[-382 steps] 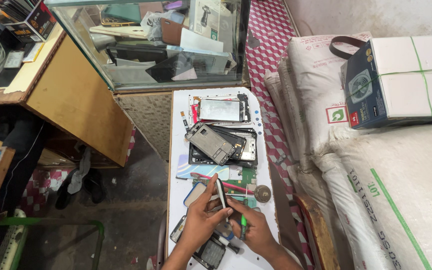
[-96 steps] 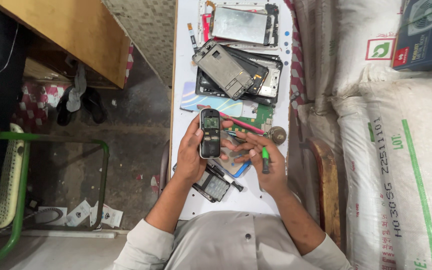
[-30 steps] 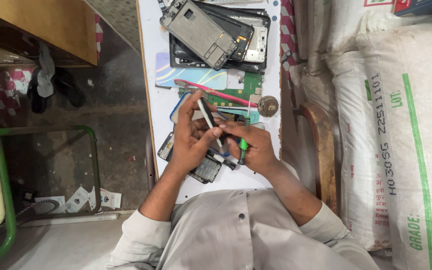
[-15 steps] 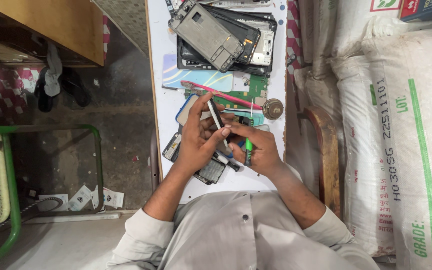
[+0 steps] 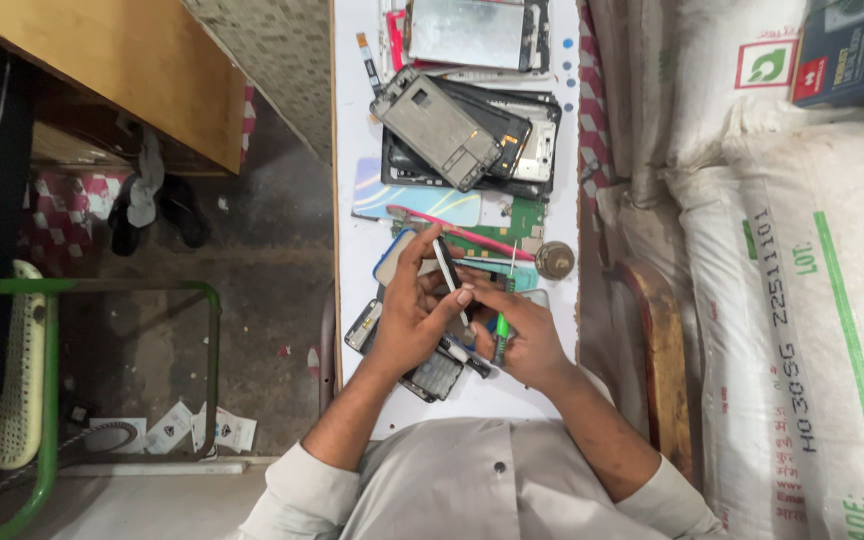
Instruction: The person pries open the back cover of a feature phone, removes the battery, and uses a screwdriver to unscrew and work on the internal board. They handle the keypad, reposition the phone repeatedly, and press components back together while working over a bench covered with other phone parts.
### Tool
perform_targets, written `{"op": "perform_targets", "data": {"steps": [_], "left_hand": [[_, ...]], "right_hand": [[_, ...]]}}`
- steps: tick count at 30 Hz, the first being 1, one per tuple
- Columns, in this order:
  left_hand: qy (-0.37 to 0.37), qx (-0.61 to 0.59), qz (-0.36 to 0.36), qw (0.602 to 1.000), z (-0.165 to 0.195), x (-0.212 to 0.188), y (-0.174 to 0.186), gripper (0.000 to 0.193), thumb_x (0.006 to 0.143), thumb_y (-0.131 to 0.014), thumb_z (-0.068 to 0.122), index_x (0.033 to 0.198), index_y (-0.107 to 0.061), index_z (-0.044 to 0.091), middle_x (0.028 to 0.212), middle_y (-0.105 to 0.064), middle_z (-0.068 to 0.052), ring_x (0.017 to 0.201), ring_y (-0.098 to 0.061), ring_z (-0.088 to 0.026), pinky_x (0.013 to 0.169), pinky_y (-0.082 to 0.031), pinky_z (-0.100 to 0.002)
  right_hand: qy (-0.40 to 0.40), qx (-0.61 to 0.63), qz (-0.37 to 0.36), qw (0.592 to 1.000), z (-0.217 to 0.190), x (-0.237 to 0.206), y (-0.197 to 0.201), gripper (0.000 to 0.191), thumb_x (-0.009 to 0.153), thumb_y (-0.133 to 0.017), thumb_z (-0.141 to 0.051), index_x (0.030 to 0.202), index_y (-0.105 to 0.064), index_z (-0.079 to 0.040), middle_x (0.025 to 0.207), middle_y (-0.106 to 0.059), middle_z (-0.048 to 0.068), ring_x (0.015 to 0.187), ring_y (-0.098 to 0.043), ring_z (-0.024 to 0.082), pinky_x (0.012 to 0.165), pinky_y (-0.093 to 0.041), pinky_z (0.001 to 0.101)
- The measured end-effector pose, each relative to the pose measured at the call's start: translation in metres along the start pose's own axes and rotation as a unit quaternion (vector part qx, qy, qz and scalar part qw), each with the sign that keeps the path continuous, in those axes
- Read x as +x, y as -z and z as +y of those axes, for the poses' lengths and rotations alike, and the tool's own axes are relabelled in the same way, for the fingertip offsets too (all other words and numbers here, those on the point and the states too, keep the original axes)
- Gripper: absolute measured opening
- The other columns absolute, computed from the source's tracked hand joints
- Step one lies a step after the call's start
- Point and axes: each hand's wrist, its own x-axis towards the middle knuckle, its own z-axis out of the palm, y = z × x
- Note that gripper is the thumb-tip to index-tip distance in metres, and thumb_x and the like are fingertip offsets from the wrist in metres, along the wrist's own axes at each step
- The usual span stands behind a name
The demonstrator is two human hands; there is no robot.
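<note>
Over the near end of the white bench (image 5: 352, 180), the left hand (image 5: 412, 320) grips a phone (image 5: 449, 280) edge-on while the right hand (image 5: 522, 335) holds a green-handled screwdriver (image 5: 500, 335), apparently mid-disassembly, so steady tip placement seems needed.

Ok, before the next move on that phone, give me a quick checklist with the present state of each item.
1. Phone in the left hand: ok, held on edge between thumb and fingers above the white board.
2. Green screwdriver in the right hand: ok, in the grip; its tip is hidden.
3. Right fingers on the phone: ok, they meet it at its lower end.
4. Tool tip seated on a screw: cannot tell.
5. Space under the hands: not ok, a dark phone part and a green circuit board lie close.
6. Stack of phone frames: ok, apart from both hands.
</note>
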Motion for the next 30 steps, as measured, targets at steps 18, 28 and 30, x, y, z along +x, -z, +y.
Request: {"op": "perform_targets", "data": {"steps": [18,28,30], "left_hand": [[-0.002,0.007,-0.021,1.0,0.0,0.004,0.0,0.09,0.086,-0.071,-0.011,0.159,-0.023,0.013,0.142,-0.048,-0.014,0.122,-0.063,-0.024,0.093,-0.064,-0.035],[-0.027,0.003,-0.024,0.999,-0.003,0.001,0.001,0.09,0.086,-0.07,-0.013,0.159,-0.025,0.012,0.142,-0.048,-0.014,0.121,-0.063,-0.024,0.094,-0.063,-0.034],[-0.021,0.012,-0.018,1.0,-0.002,0.001,0.001,0.089,0.086,-0.071,-0.012,0.159,-0.025,0.012,0.141,-0.049,-0.014,0.121,-0.063,-0.023,0.093,-0.063,-0.033]], "right_hand": [[-0.016,0.036,0.019,0.999,0.002,-0.001,-0.007,0.051,0.087,-0.067,0.008,0.136,-0.063,-0.006,0.14,-0.066,0.017,0.125,-0.068,0.027,0.1,-0.055,0.0333],[-0.011,0.044,0.007,0.999,0.001,0.001,-0.003,0.051,0.085,-0.073,0.006,0.134,-0.064,-0.009,0.136,-0.069,0.016,0.12,-0.071,0.026,0.098,-0.056,0.0346],[-0.037,0.058,0.002,0.998,0.001,0.001,-0.003,0.053,0.085,-0.072,0.006,0.135,-0.063,-0.009,0.136,-0.069,0.015,0.119,-0.072,0.025,0.097,-0.057,0.0344]]}}
